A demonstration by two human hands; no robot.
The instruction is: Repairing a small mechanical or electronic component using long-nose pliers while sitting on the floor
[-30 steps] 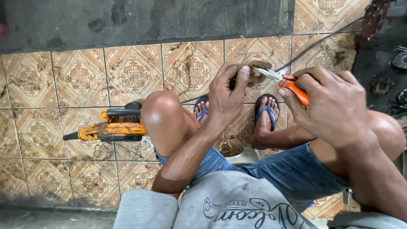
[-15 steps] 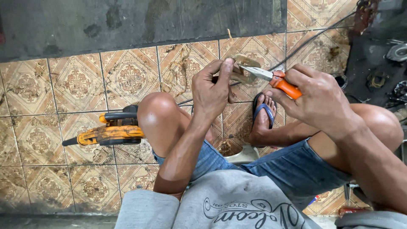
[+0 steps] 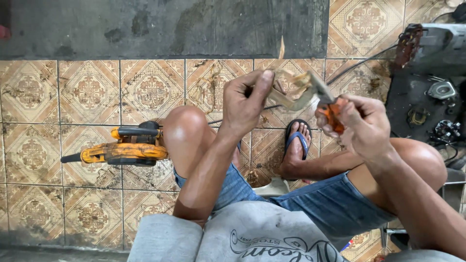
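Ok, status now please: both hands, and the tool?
Left hand pinches small part. Right hand grips orange-handled pliers, jaws on part. Nothing blocking.

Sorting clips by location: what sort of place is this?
Probably an informal repair workshop: patterned floor tiles, an orange power tool on the floor, and a dark bench of small parts.

Small piece (image 3: 296, 90) between the hands motion-blurred; its kind could not be told. Orange-handled tool (image 3: 332, 116) mostly hidden inside the right hand (image 3: 361, 123); jaw end smeared. Left hand (image 3: 245, 104) covered the piece's near end. Dark parts (image 3: 437, 106) at right cut off by the frame edge, too small to name.
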